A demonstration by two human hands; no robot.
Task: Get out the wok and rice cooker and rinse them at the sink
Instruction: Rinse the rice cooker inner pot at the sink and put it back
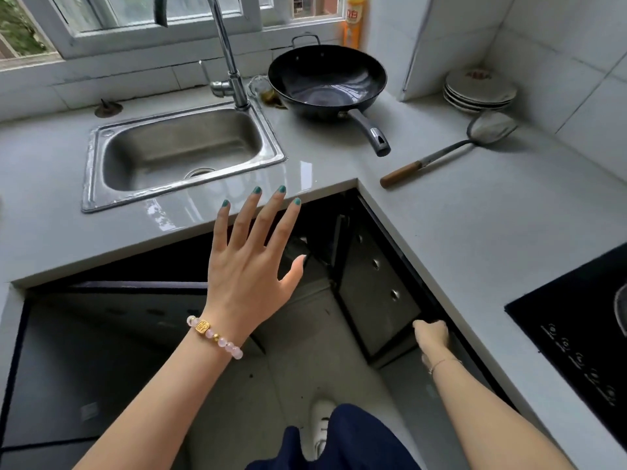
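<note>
A black wok (327, 81) with a long handle sits on the grey counter, right of the steel sink (179, 152) and its tall tap (227, 52). My left hand (252, 262) hovers with fingers spread over the counter's front edge, holding nothing. My right hand (432, 335) reaches down under the right counter and grips the top edge of a dark cabinet door (380, 293) that stands ajar. No rice cooker shows in this view.
A metal spatula with a wooden handle (451, 149) lies on the right counter. Stacked plates (478, 91) stand in the back corner, an orange bottle (354, 23) on the sill. A black induction hob (583, 330) is at the right edge. Dark cabinet doors run below the counters.
</note>
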